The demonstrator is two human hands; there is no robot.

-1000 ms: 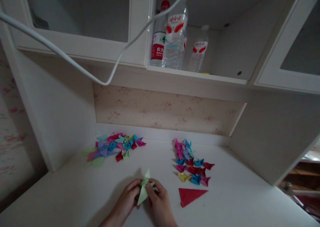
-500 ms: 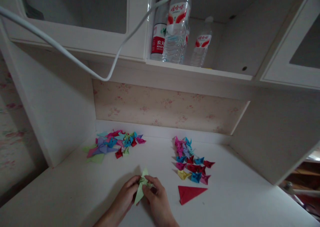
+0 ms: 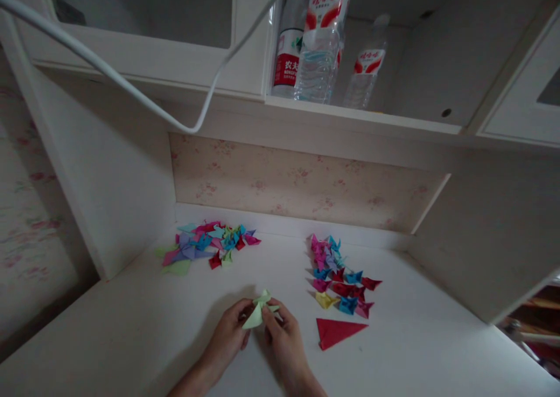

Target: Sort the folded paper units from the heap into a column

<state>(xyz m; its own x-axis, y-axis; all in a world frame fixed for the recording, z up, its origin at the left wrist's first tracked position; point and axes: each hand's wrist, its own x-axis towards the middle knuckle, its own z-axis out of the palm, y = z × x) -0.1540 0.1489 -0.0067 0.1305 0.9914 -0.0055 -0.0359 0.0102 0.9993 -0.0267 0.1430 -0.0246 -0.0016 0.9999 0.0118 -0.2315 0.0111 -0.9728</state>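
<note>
A light green folded paper figure [image 3: 259, 310], with pointed flaps like an origami bird, is between my hands just above the white desk. My left hand [image 3: 231, 330] pinches its left side, fingers curled around the edge. On the other side my right hand [image 3: 282, 333] grips it with the thumb pressed on its near middle; some fingertips are hidden behind the paper. To the right of my right hand lies a red paper [image 3: 339, 333] folded into a flat triangle.
Several small colourful origami pieces [image 3: 347, 305] stand in rows at right. A heap of folded papers [image 3: 188, 250] lies at back left. Overhead, a shelf holds plastic bottles [image 3: 321, 46], and a white cable [image 3: 192, 129] hangs across. Side panels [image 3: 476, 227] bound the white desk [image 3: 394, 362].
The green paper figure has tilted and turned in my hands; its long lower flap now points left and looks shorter. Both hands still hold it. The whole view has shifted slightly.
</note>
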